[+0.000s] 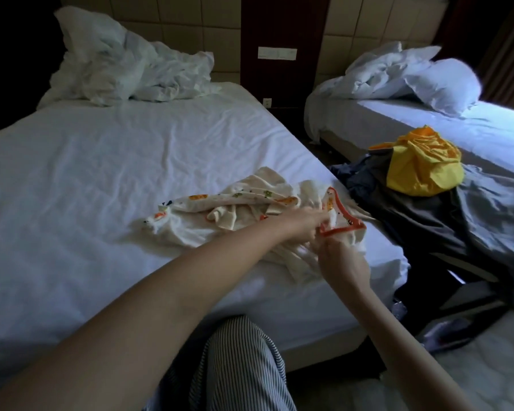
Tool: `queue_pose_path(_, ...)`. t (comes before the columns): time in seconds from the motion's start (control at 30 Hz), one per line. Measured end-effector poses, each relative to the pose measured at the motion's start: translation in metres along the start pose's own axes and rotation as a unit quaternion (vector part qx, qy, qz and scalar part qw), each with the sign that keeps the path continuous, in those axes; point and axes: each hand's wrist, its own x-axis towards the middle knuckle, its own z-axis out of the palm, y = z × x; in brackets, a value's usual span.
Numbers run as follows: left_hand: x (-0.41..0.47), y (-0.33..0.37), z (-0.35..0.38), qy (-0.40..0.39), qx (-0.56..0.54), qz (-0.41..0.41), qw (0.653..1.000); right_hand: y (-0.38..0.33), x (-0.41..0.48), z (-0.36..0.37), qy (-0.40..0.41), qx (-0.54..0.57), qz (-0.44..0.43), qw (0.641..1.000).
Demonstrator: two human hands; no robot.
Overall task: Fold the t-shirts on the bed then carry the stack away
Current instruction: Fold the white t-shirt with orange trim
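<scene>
The near bed [101, 173] fills the left and centre of the frame, its white sheet wrinkled, with one crumpled mound of white bedding [125, 63] at the upper left; a second bed [487, 129] runs along the upper right, carrying one pillow [445, 81] and more rumpled bedding; two beds in all. In the gap between them, at the right, lies one heap of dark clothes [428, 215], topped by one yellow garment [422, 164]. The t-shirts [235, 215] lie as one loose cream heap with small printed figures, at the centre of the frame, near the right edge of the near bed; how many shirts it holds cannot be counted, though it looks like more than one. No folded shirt and no stack shows anywhere, so the task looks to be at its very start: every fold and the carrying away are left. Both hands meet at the heap's right end; the left hand [303, 228] reaches across with fingers closed on the cloth just beside the orange-trimmed neckline [344, 229]; the right hand [339, 256], just below it, pinches that same trim, apparently picking out one shirt to spread flat.
</scene>
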Motion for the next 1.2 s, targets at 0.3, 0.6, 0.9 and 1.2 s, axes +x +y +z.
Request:
queue_pose_path(0.3,0.024,-0.013,-0.005,-0.094,0.244,-0.06,0.963,0.024,0.044,-0.003,-0.048,-0.111,0.033,0.992)
queue_pose_path(0.6,0.01,-0.023,-0.053,-0.087,0.342,-0.245,0.903,0.038,0.04,-0.016,-0.048,-0.041,0.1,0.993)
queue_pose_path(0.9,-0.056,-0.064,-0.134,-0.018,0.173,-0.358,0.917,-0.013,0.065,-0.056,0.1,-0.097,-0.034,0.99)
queue_pose_path(1.2,-0.147,-0.097,-0.205,0.122,0.149,-0.363,0.912,-0.105,0.097,-0.102,0.127,0.156,-0.151,0.968)
